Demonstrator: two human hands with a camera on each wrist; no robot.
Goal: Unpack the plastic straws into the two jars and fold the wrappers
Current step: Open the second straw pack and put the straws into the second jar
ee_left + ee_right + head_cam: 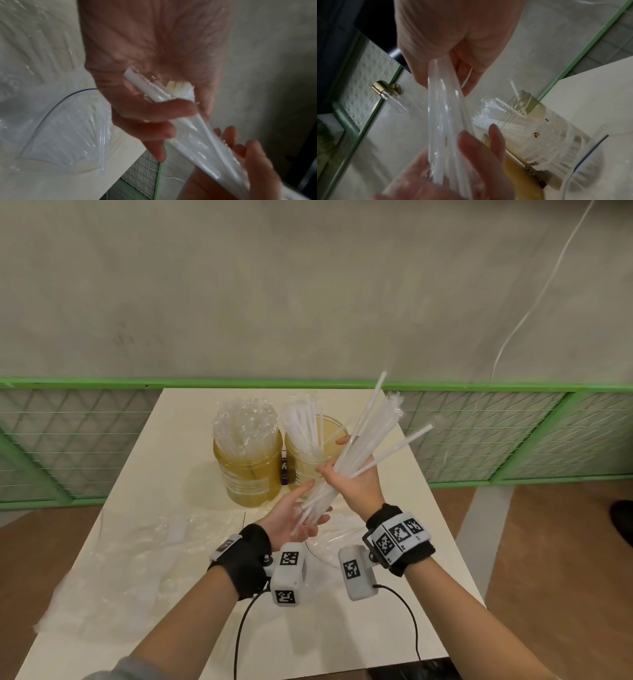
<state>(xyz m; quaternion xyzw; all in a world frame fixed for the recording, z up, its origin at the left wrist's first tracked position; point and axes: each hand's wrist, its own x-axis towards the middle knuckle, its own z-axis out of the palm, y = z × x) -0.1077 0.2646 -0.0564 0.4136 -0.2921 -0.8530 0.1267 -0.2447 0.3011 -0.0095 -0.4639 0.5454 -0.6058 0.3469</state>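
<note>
Both hands hold one bundle of long white plastic straws (356, 446) tilted up to the right above the table. My right hand (346, 477) grips the bundle round its middle. My left hand (298, 515), palm up, curls its fingers (154, 115) round the lower end; clear film glints on some straws (197, 142). Behind the hands stand two amber-tinted jars. The left jar (248, 470) is packed with film-wrapped straws. The right jar (308, 453) holds bare white straws leaning left, and it also shows in the right wrist view (539, 128).
Crumpled clear wrappers (137, 549) lie on the white table (394, 594) at the left. A clear bag (65, 135) lies under the hands. A small purple object (284, 470) stands between the jars. A green mesh railing (102, 383) runs behind the table.
</note>
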